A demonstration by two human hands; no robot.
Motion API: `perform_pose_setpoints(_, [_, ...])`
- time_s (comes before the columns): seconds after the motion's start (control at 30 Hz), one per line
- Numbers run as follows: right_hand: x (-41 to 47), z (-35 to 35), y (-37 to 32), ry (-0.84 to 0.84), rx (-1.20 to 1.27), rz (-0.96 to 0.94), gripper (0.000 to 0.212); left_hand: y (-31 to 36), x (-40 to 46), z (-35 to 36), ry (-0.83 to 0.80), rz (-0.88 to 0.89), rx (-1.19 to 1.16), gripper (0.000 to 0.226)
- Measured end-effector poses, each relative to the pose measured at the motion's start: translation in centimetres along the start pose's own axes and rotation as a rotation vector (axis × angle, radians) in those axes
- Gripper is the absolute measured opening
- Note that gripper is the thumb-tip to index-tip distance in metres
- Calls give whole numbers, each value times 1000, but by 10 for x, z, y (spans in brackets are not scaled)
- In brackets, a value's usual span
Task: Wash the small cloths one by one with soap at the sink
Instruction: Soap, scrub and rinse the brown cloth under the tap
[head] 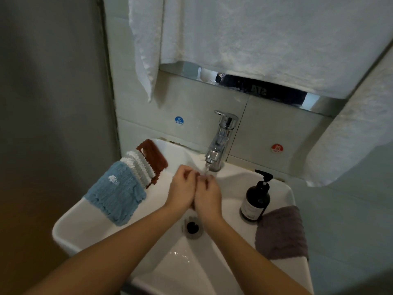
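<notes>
My 2 hands meet under the tap, knuckles up, pressed side by side. The left hand (pixel 183 189) has its fingers curled in, and the right hand (pixel 208 195) is curled the same way against it. Something dark reddish shows between the fingers, likely a small cloth, but I cannot tell for sure what either hand is holding. A thin stream of water (pixel 206 170) falls from the faucet (pixel 221 141) straight onto the fingertips.

Directly below my wrists sits the drain (pixel 192 227) in the white sink (pixel 89 226), with water drops on the basin nearer to me.

To the left of my left hand, a stack of small cloths lies along the sink's rim: a blue cloth (pixel 117 192) nearest me, a white cloth (pixel 139 167) tucked behind it, and a brown cloth (pixel 154 155) farthest back, each overlapping the next.

To the right of my right hand stands a dark soap pump bottle (pixel 256 199) upright on the rim, and just beside it, closer to me, a grey cloth (pixel 281 233) lies folded, touching the bottle's base.

Beyond my hands, 2 round stickers mark the wall, a blue sticker (pixel 179 120) left of the faucet and a red sticker (pixel 276 148) right of it. White towels (pixel 255 39) hang above.
</notes>
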State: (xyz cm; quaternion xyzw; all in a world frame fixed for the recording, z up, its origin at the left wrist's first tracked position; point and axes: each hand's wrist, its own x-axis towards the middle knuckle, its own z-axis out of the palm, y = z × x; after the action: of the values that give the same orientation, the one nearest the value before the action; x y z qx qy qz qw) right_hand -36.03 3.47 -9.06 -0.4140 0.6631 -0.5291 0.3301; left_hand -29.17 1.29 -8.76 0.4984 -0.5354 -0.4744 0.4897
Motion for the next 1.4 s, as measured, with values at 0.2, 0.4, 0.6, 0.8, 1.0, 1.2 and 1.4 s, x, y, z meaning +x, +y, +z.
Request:
perform_pose_setpoints(0.2, [18, -7, -6, 157, 1, 7, 24, 8, -9, 5, -179, 51, -14, 9])
perform_pose_setpoints(0.4, [9, -11, -1, -30, -136, -87, 24, 2, -10, 3, -61, -35, -6, 19])
perform_pose_setpoints(0.6, [-2, -8, 2, 55, -23, 1, 27, 5, -5, 7, 8, -18, 73, 17])
perform_pose_setpoints(0.8, [20, -16, -6, 178, 32, 43, 27, 1, -19, 10, -206, 32, 59, 18])
perform_pose_setpoints(1.0, [19, -11, 2, -12, 115, 114, 27, 11, -21, 4, -26, 12, 111, 20])
perform_pose_setpoints(1.2, [33, -11, 10, 125, 252, 151, 33, 10, -52, 19, -83, 129, 295, 14])
perform_pose_setpoints(1.4, [11, 5, 10, -85, 187, 138, 20, 14, -32, 8, 58, 108, 370, 18])
